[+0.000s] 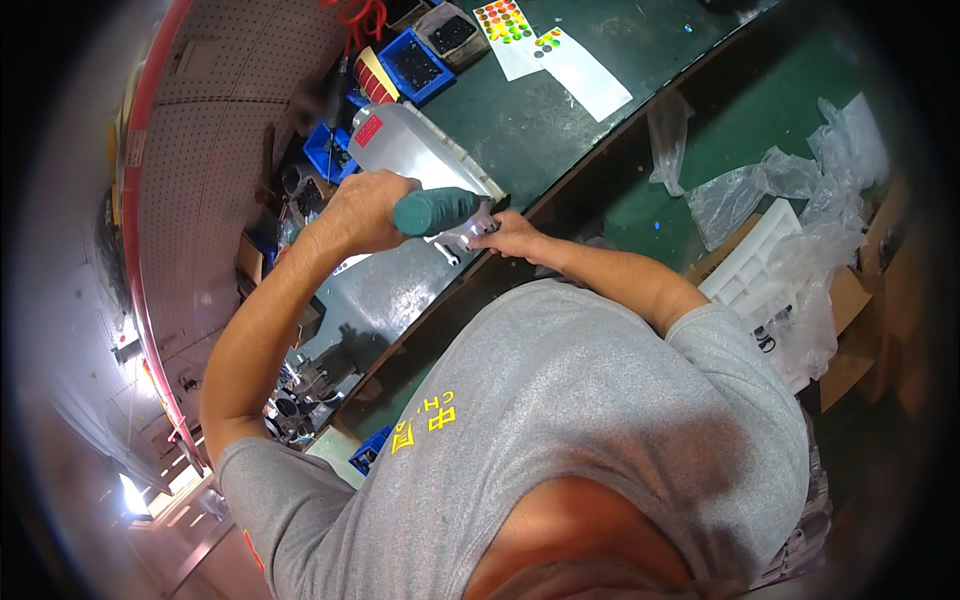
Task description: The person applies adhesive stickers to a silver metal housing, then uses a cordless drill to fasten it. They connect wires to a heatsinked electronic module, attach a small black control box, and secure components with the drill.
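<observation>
My left hand (378, 205) is closed at a thick green cylindrical tool (436, 211), its fingers mostly hidden behind it. The tool's rounded butt faces up, and its dark far end points right over the bench. My right hand (512, 236) pinches a shiny metal part (482, 222) near the bench's front edge; its exact kind is hard to make out. Just left of those fingers lies a small open-ended wrench (447, 253). Beyond both hands is a silver metal housing (410, 150) with a red label (368, 130) on it.
Blue bins (413, 66) of small dark parts stand behind the housing. Sheets with coloured round stickers (505, 25) lie on the green bench (560, 150). On the left rises a perforated panel (225, 130). Plastic bags (760, 185) and a white tray (755, 255) are at the right.
</observation>
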Demonstrator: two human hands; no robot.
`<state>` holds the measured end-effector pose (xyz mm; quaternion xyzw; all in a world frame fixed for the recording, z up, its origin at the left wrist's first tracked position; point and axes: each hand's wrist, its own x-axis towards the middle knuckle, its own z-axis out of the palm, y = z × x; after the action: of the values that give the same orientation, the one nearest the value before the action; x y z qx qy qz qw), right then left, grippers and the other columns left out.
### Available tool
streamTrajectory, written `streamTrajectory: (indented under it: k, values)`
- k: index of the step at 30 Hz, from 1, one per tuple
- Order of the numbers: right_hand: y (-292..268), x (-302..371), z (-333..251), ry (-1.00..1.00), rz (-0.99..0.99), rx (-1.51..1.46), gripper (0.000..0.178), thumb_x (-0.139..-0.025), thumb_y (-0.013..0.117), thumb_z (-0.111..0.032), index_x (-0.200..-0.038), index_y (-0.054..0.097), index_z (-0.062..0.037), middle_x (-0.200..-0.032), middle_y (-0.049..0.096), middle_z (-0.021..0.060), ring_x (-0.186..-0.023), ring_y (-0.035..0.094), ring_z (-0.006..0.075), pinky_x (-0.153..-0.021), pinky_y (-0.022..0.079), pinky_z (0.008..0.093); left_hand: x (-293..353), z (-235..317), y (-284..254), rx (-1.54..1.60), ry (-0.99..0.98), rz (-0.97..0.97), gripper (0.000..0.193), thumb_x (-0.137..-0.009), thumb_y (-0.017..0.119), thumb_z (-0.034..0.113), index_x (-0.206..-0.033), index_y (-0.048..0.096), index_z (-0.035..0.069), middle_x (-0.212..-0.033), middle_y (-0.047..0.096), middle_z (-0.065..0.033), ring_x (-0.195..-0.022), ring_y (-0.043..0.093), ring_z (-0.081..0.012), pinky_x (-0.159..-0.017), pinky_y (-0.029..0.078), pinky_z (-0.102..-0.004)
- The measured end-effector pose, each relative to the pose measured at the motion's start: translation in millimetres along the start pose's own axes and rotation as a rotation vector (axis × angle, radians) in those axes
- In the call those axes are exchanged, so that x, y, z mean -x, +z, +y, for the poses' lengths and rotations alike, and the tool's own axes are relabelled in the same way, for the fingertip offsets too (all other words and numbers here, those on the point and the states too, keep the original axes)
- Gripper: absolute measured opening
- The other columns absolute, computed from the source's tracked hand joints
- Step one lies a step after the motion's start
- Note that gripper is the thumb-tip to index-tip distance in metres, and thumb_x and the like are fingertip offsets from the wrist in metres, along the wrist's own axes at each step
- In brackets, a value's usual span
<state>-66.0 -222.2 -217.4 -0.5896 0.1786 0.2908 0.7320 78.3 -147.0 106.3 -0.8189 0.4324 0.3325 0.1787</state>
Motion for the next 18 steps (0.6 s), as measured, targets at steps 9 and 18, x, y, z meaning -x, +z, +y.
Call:
streamTrajectory:
  k: [9,18]
  values:
    - [-12,17,-21,-0.004,-0.083,0.051,0.055,-0.079,0.087,-0.046,-0.105,0.069,-0.0011,-0.084,0.067,0.0061,-0.07,0.062,0.0132,-0.058,0.051,0.0269,11,-4,11,0.245,-0.03,0.086,0.028,-0.074,0.077,0.017,-0.101,0.074,0.009,-0.096,0.074,-0.0184,-0.095,0.07,-0.0396,-0.087,0.056,-0.0475]
    - [-40,8,-18,-0.342,0.232,0.118,0.057,-0.082,0.075,-0.017,-0.132,0.062,0.0056,-0.121,0.071,0.0188,-0.104,0.071,0.021,-0.088,0.057,0.0322,34,-8,30,0.461,-0.079,0.214,0.026,-0.074,0.075,0.018,-0.099,0.073,0.008,-0.096,0.073,-0.0183,-0.092,0.07,-0.0385,-0.083,0.056,-0.0449]
